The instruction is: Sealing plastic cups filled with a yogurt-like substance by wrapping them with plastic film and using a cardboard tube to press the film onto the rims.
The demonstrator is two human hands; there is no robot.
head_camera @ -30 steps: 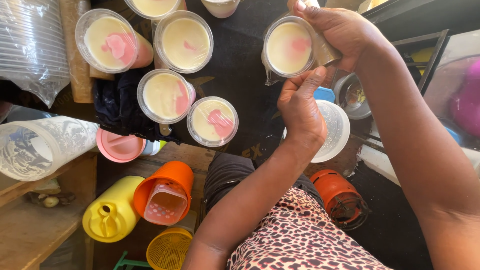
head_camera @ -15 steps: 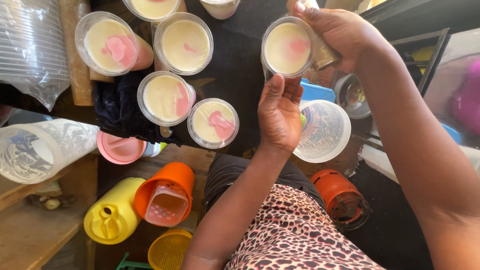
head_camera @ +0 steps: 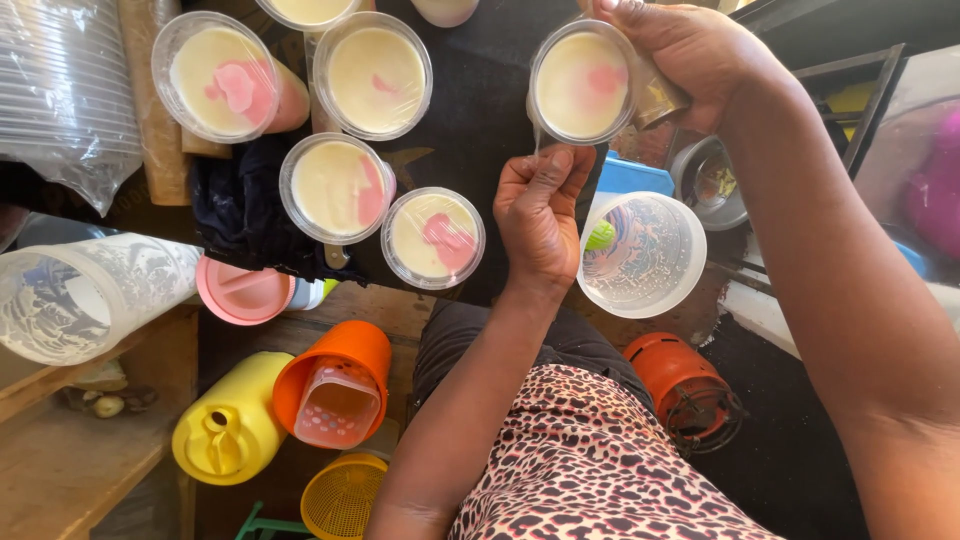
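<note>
A dark tabletop [head_camera: 480,110] carries four film-covered cups of pale yellow cream [head_camera: 375,75] marked with pink, while a fifth, the held cup [head_camera: 583,82], sits lifted at the far right of the group. The right hand [head_camera: 690,50] wraps the cup's side from the right, fingers closed around its wall, arm reaching in from the near right. The left hand [head_camera: 540,215] rises just under the cup's near rim, fingers [head_camera: 548,170] pinched narrow on what looks like the edge of the clear film [head_camera: 540,135], wrist bent upward. The cup appears light, thin-walled and easily squeezed, its filling soft; a grip low on the wall seems safest. An empty clear tub [head_camera: 640,255] sits below, beside the left hand.
</note>
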